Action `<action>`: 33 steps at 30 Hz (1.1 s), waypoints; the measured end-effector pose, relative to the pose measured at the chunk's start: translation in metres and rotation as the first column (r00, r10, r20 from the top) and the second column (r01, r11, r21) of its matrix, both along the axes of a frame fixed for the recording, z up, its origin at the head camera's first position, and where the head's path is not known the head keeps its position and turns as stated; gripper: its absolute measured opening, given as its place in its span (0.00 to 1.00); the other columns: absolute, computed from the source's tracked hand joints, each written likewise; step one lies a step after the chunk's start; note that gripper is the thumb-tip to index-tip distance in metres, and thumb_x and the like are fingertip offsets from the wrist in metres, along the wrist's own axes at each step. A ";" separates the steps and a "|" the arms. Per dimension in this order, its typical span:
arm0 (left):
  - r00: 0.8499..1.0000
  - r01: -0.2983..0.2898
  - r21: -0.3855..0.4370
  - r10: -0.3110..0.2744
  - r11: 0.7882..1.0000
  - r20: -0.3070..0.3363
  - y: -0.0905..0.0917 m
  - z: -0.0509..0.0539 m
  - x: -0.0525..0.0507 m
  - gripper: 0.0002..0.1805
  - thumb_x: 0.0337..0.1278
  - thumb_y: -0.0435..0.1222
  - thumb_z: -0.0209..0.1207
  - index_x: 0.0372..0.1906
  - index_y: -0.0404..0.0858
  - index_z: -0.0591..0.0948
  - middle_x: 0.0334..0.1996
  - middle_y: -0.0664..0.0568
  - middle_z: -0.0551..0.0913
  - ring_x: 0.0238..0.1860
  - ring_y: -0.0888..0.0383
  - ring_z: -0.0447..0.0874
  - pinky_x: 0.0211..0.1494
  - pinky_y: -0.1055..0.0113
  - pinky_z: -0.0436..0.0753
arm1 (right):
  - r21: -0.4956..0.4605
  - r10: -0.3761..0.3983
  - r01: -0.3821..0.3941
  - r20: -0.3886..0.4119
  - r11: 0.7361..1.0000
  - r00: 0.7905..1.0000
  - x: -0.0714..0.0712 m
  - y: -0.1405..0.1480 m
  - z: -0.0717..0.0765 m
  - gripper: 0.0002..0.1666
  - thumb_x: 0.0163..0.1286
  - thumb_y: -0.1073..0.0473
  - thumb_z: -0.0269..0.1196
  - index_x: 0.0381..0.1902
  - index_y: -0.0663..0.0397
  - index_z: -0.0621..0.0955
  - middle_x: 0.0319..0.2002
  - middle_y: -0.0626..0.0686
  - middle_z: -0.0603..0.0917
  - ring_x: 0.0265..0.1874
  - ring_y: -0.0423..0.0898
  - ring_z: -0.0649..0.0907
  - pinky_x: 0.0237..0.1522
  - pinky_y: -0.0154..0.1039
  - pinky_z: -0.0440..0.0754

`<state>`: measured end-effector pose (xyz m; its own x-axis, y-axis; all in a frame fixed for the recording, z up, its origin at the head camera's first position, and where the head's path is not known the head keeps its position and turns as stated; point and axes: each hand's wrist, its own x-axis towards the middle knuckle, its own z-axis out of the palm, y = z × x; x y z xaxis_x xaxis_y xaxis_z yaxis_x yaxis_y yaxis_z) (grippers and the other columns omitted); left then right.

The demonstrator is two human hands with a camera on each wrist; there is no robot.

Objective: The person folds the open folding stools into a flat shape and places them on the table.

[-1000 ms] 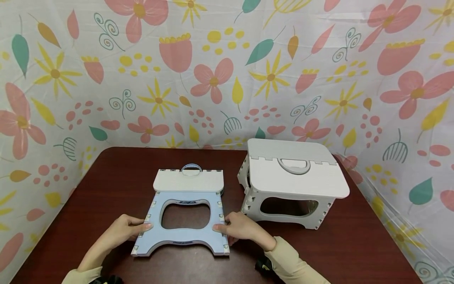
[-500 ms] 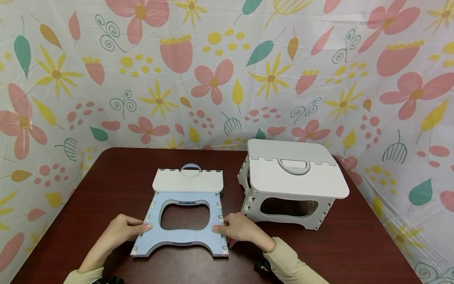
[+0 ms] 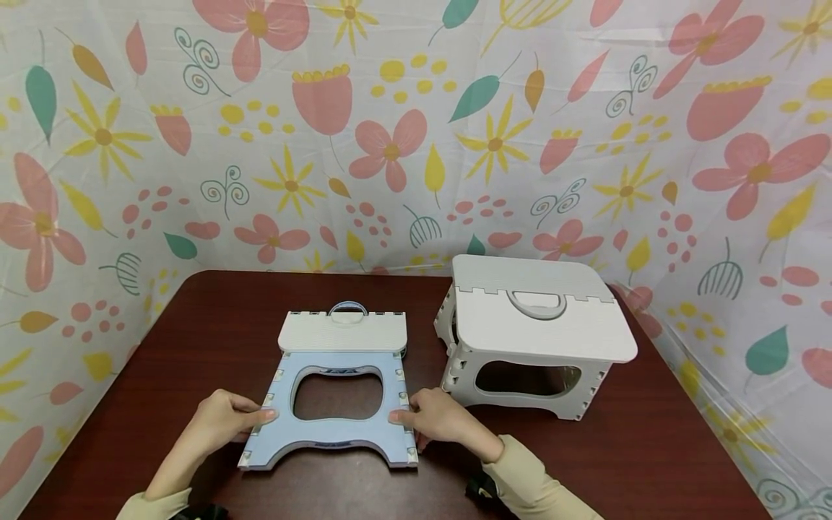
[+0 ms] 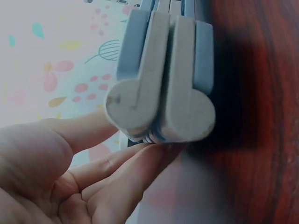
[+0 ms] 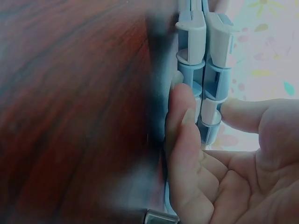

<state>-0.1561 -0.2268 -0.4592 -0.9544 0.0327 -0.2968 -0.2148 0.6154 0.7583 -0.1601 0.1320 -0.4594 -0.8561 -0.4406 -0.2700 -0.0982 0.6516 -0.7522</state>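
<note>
A blue and white folding stool point(image 3: 331, 431) is folded flat, its white top panel toward the back and its blue leg frame toward me. My left hand point(image 3: 224, 424) grips its left edge, thumb on the blue face and fingers beneath. On the opposite edge my right hand point(image 3: 442, 417) holds it the same way. In the left wrist view the stool's hinged layers point(image 4: 159, 79) lie pressed together, end on. The right wrist view shows the fingers point(image 5: 182, 121) under the stool's edge point(image 5: 205, 79), with the thumb on the other side.
A second folding stool point(image 3: 542, 325), white and grey, stands unfolded to the right, close to my right hand. Both stools are on a dark red-brown table point(image 3: 214, 318). A floral cloth point(image 3: 390, 87) hangs behind and along both sides.
Both hands keep their hold on the stool's edges. The folded stool and the hands appear slightly further left in the view; little else differs.
</note>
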 end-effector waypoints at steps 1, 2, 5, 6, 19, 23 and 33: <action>1.000 0.000 -0.011 0.001 1.000 0.002 0.000 0.001 0.000 0.28 0.45 0.49 0.72 0.40 0.27 0.86 0.36 0.38 0.87 0.29 0.52 0.88 0.33 0.58 0.85 | 0.000 0.002 -0.002 -0.003 1.000 1.000 0.000 0.000 0.000 0.25 0.67 0.43 0.61 0.19 0.55 0.77 0.15 0.55 0.82 0.14 0.46 0.84 0.21 0.37 0.79; 1.000 -0.002 -0.024 0.002 1.000 0.006 0.001 0.002 0.000 0.28 0.44 0.50 0.72 0.40 0.27 0.86 0.36 0.39 0.87 0.28 0.52 0.88 0.33 0.58 0.85 | 0.000 0.003 -0.003 -0.005 1.000 1.000 0.000 0.000 -0.001 0.25 0.67 0.43 0.61 0.19 0.55 0.77 0.15 0.55 0.82 0.14 0.46 0.84 0.21 0.37 0.79; 1.000 0.013 -0.066 -0.012 0.998 0.013 0.002 0.005 0.000 0.30 0.43 0.52 0.72 0.40 0.28 0.86 0.34 0.41 0.87 0.27 0.52 0.88 0.33 0.58 0.85 | -0.002 0.005 -0.005 -0.012 1.000 1.000 -0.001 0.000 -0.002 0.24 0.67 0.43 0.62 0.20 0.55 0.79 0.15 0.54 0.82 0.14 0.46 0.84 0.21 0.36 0.79; 1.000 0.016 -0.080 -0.015 0.997 0.015 0.002 0.007 0.000 0.30 0.43 0.52 0.72 0.40 0.28 0.86 0.33 0.42 0.88 0.27 0.52 0.88 0.33 0.58 0.85 | -0.001 0.006 -0.006 -0.015 1.000 1.000 -0.001 0.000 -0.002 0.24 0.67 0.43 0.62 0.20 0.55 0.79 0.15 0.54 0.82 0.14 0.46 0.84 0.21 0.36 0.79; 0.997 0.080 -0.182 -0.079 0.980 0.018 0.006 0.015 -0.002 0.31 0.45 0.52 0.71 0.42 0.28 0.85 0.35 0.40 0.88 0.26 0.54 0.87 0.33 0.58 0.84 | 0.012 0.008 -0.007 -0.034 1.000 0.999 -0.001 0.000 -0.001 0.22 0.66 0.43 0.63 0.22 0.54 0.81 0.15 0.52 0.82 0.13 0.44 0.83 0.23 0.35 0.79; 0.995 0.100 -0.205 -0.101 0.974 0.008 0.008 0.017 -0.002 0.28 0.46 0.50 0.71 0.42 0.28 0.86 0.35 0.40 0.88 0.26 0.55 0.87 0.33 0.58 0.84 | 0.013 0.010 -0.010 -0.030 1.000 1.000 -0.001 0.000 -0.001 0.22 0.67 0.43 0.62 0.23 0.54 0.82 0.15 0.51 0.82 0.13 0.44 0.83 0.23 0.35 0.79; 0.989 0.144 -0.257 -0.148 0.955 0.004 0.013 0.019 -0.001 0.23 0.49 0.48 0.69 0.40 0.31 0.87 0.34 0.42 0.88 0.26 0.56 0.85 0.33 0.59 0.83 | 0.048 0.014 -0.012 -0.042 0.999 0.999 0.000 0.000 -0.001 0.22 0.66 0.43 0.62 0.21 0.53 0.81 0.14 0.51 0.81 0.13 0.43 0.83 0.24 0.34 0.79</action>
<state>-0.1572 -0.2138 -0.4402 -0.9492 0.0971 -0.2994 -0.0977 0.8133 0.5736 -0.1601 0.1315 -0.4609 -0.8613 -0.4397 -0.2546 -0.1383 0.6851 -0.7152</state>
